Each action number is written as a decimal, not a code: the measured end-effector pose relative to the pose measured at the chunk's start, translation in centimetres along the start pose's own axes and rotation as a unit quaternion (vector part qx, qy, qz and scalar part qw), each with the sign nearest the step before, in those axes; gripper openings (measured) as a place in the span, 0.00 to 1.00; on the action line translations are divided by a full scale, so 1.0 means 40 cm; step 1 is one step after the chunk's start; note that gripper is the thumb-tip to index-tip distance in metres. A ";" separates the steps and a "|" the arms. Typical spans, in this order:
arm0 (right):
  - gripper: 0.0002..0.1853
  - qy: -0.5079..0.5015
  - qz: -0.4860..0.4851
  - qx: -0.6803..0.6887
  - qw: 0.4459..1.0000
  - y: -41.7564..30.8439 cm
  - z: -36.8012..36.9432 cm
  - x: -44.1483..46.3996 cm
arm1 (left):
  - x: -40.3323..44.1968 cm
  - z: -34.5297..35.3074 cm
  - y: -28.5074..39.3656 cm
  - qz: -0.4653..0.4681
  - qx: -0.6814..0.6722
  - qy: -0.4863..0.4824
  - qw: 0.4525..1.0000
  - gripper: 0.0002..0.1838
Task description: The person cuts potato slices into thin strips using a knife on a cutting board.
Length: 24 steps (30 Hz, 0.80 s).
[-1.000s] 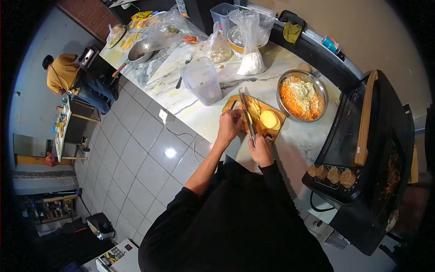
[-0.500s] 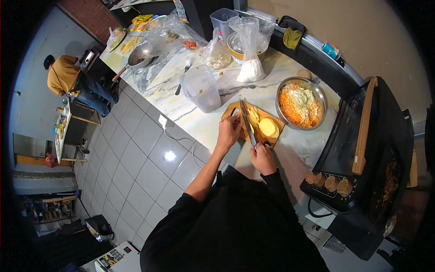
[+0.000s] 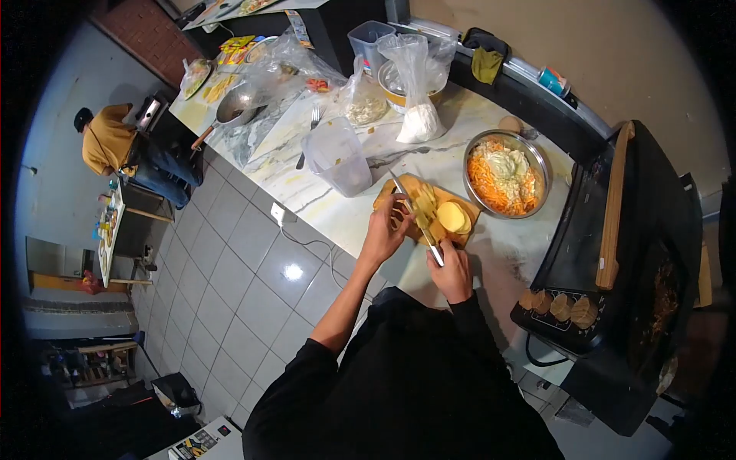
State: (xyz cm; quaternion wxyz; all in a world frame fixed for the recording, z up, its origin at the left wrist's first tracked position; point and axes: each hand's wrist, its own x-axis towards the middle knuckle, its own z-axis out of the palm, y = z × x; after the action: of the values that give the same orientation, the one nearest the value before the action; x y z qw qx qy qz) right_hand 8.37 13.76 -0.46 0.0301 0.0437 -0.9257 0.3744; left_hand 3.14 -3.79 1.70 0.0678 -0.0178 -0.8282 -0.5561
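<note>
My right hand [image 3: 452,274] is wrapped round the handle of a knife [image 3: 415,217], whose blade slants up and left over a wooden cutting board [image 3: 469,234]. At the board's left part, my left hand [image 3: 386,230] has its fingers bent close beside the blade; whether they hold a piece is too small to tell. Yellow cut strips [image 3: 425,204] lie just right of the blade. Round yellow slices [image 3: 454,218] overlap on the board's right part. Behind and to the right stands a metal bowl [image 3: 469,175] of shredded orange and pale food with a creamy heap on top.
An empty clear plastic tub [image 3: 337,156], a fork [image 3: 315,118], a bag of white powder [image 3: 420,123] and a pan [image 3: 240,105] stand on the marble counter [image 3: 280,180]. A black griddle [image 3: 575,230] is at the right. Far left, another person [image 3: 111,140] stands.
The knife has shifted slightly, its handle lower and the blade tip further left. My left hand's fingers have spread a little beside the blade. The other person has barely moved.
</note>
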 end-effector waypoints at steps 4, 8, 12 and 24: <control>0.12 -0.011 -0.001 0.028 1.000 0.007 -0.021 0.008 | 0.004 0.007 -0.001 -0.005 0.002 -0.009 1.000 0.20; 0.11 -0.015 -0.004 0.031 0.999 0.005 -0.040 0.009 | 0.012 0.026 -0.007 -0.006 0.008 0.009 1.000 0.21; 0.11 -0.003 -0.018 -0.009 1.000 0.006 -0.043 0.009 | 0.028 0.033 -0.004 0.005 0.060 0.016 0.998 0.22; 0.14 0.018 -0.045 0.007 0.999 0.027 -0.002 0.002 | 0.061 0.054 -0.009 0.102 0.207 0.080 0.970 0.26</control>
State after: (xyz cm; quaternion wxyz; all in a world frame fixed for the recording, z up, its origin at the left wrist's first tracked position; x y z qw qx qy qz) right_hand 8.18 14.59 -1.15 0.0635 0.0791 -0.9193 0.3802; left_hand 0.48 -2.05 0.90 0.1926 -0.0435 -0.9109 -0.3622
